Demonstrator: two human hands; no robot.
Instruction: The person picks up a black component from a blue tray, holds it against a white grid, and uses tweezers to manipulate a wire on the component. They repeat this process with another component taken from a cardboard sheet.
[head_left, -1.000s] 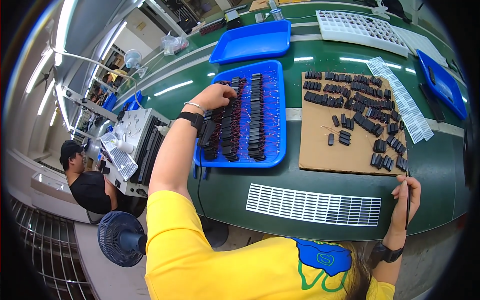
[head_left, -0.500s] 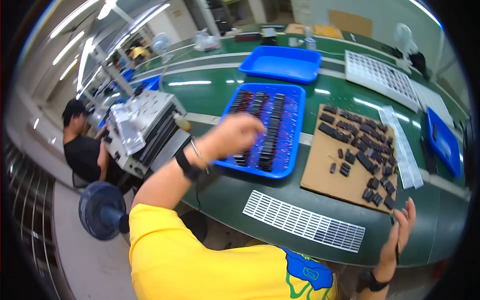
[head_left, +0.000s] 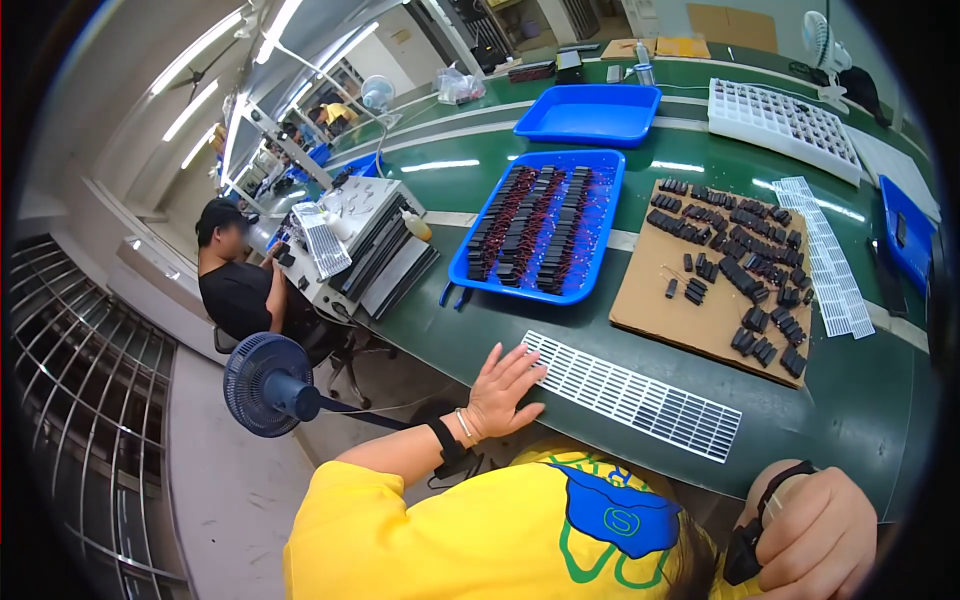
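Note:
My left hand lies open at the table's near edge, its spread fingertips touching the left end of a white slotted grid panel. Close to my body at the lower right, my right hand is curled closed with its back toward me. What it holds, if anything, is hidden. Beyond the panel sits a blue tray with rows of small black blocks and thin reddish wires. A brown cardboard sheet to its right carries many similar black blocks, some in clusters and some loose.
An empty blue tray stands farther back, near a white compartment tray. More slotted strips lie right of the cardboard. At left are a machine, a seated person and a dark blue fan.
My left hand has come back from over the filled tray to the grid panel and opened. My right hand has drawn in from the cardboard's corner toward my body and curled. The view has shifted.

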